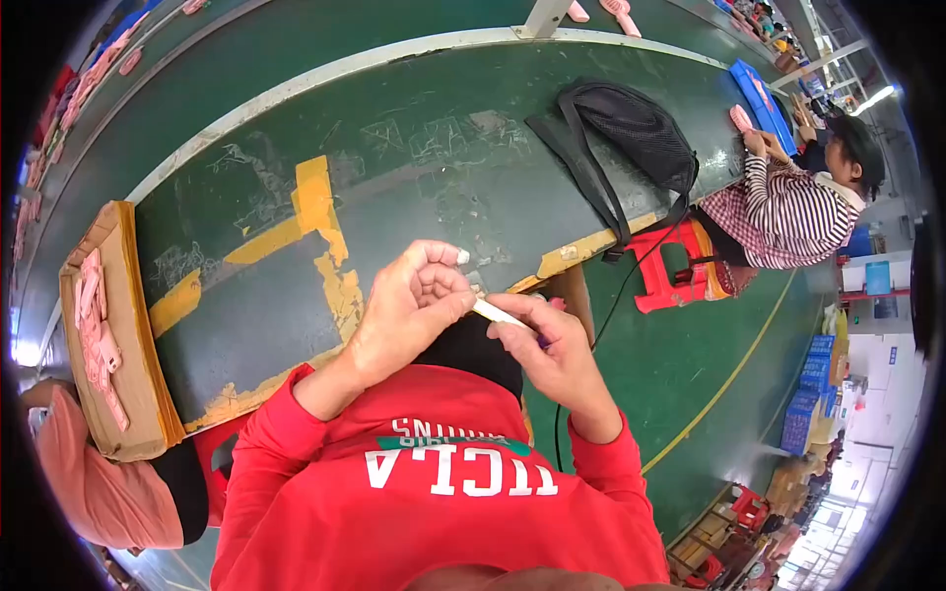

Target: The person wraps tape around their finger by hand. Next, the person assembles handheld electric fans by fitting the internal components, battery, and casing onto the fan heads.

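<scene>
1. White stick point(501, 313): centre of frame, short and slim, held up in front of the red sweatshirt point(443, 433), lengthwise between both hands, sloping down to the right.
2. Right hand point(557, 360): just right of centre; thumb and forefinger pinch the stick's lower-right part, gap narrow.
3. Left hand point(404, 305): just left of centre; fingers curled, thumb at the stick's upper-left end. Can't tell if it grips or only touches. White patch on one fingertip.
4. Handling (judgement): looks light and fairly stiff, probably plastic; smooth, so may roll or slip. Fragility can't be told. Best hold: fingertip pinch around mid-length, light pressure, ends free.
5. Worktable point(424, 207): dark green, scuffed, worn yellow tape point(314, 184), spans the upper half beyond the hands.
6. Black bag point(631, 128): on the table, upper right of centre, strap hanging over the edge.
7. Cardboard box point(148, 325): left side of frame, pink parts point(99, 335) inside.
8. Red stool point(665, 271): right of centre, below the bag.
9. Co-worker in striped sleeves point(803, 212): right side, handling a pink piece point(740, 118) near a blue tray point(764, 103).
10. Another person's pink sleeve point(108, 483): lower left.
</scene>
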### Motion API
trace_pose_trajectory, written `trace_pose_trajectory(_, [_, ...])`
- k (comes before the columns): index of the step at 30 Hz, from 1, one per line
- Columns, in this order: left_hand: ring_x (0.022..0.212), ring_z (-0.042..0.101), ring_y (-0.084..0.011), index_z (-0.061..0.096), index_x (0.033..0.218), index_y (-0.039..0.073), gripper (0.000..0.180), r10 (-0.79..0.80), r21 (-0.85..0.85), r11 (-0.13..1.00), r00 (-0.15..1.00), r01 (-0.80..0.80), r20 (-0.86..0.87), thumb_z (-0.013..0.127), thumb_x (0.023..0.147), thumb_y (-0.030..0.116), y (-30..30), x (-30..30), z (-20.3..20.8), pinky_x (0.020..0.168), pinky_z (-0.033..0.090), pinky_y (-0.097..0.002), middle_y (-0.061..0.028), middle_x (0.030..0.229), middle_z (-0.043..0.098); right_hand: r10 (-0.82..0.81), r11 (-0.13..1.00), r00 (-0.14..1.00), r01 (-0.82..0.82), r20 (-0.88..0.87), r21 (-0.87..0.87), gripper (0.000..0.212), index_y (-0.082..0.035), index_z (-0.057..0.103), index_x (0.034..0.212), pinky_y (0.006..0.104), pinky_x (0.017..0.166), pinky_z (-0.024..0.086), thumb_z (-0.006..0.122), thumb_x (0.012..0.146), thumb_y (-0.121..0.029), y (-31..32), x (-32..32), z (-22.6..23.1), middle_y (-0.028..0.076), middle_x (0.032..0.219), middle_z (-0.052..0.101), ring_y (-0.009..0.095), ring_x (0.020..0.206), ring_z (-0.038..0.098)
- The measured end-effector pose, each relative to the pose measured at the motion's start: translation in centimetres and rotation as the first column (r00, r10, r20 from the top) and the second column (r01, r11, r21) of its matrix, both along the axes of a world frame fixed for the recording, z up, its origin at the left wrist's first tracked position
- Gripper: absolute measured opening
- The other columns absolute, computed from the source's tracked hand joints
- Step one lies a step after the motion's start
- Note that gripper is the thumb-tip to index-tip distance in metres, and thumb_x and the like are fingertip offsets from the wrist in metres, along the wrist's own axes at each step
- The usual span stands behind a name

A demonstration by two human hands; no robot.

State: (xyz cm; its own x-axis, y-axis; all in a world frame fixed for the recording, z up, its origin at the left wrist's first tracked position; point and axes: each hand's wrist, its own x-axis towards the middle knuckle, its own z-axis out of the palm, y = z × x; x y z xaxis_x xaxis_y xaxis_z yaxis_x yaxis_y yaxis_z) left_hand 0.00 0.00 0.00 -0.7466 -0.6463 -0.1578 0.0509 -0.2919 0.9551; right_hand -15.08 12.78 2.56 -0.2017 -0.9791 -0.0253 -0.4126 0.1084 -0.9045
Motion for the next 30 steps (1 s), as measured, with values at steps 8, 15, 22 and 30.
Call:
trace_pose_trajectory(8, [0.069,0.057,-0.0089,0.047,0.104,0.001,0.031,-0.061,0.298,0.952,0.997,0.072,-0.047,0.064,0.079,-0.002,-1.3,-0.2,-0.1,0.061,0.047,-0.0204,-0.0066,0.081,0.060,-0.042,0.967,0.806,-0.115,0.591,0.226,0.026,0.002,0.058,0.110,0.0176,0.061,0.043,0.054,0.090,-0.015,-0.1,-1.6,-0.6,0.002,0.083,0.062,0.005,0.074,0.054])
trace_pose_trajectory(15, [0.064,0.057,-0.0106,0.048,0.103,0.002,0.029,-0.088,0.429,0.892,0.985,0.143,-0.147,0.064,0.079,-0.002,-1.5,-0.7,0.4,0.058,0.047,-0.0212,-0.0068,0.079,0.061,-0.138,0.929,0.794,-0.105,0.592,0.356,0.027,0.003,0.060,0.104,0.0187,0.060,0.043,0.054,0.091,-0.019,-0.3,-2.2,-1.4,0.002,0.076,0.061,0.006,0.068,0.054])
trace_pose_trajectory(22, [0.061,0.056,-0.0106,0.049,0.102,0.003,0.029,-0.015,0.446,0.892,0.991,0.073,-0.133,0.064,0.078,-0.002,-2.5,-0.7,0.5,0.056,0.046,-0.0227,-0.0045,0.076,0.060,-0.087,0.959,0.643,-0.153,0.761,0.239,0.029,0.005,0.058,0.108,0.0223,0.067,0.045,0.054,0.090,-0.018,0.1,-2.4,-1.8,0.004,0.079,0.060,0.009,0.074,0.057])
trace_pose_trajectory(30, [0.061,0.053,-0.0100,0.049,0.101,0.003,0.029,-0.052,0.539,0.832,0.986,0.132,-0.161,0.064,0.077,-0.002,-2.1,-1.7,1.2,0.058,0.043,-0.0228,-0.0034,0.073,0.057,-0.102,0.941,0.662,-0.178,0.742,0.289,0.027,0.004,0.060,0.106,0.0218,0.066,0.046,0.056,0.089,-0.017,0.0,-2.6,-2.7,0.004,0.078,0.061,0.008,0.072,0.057])
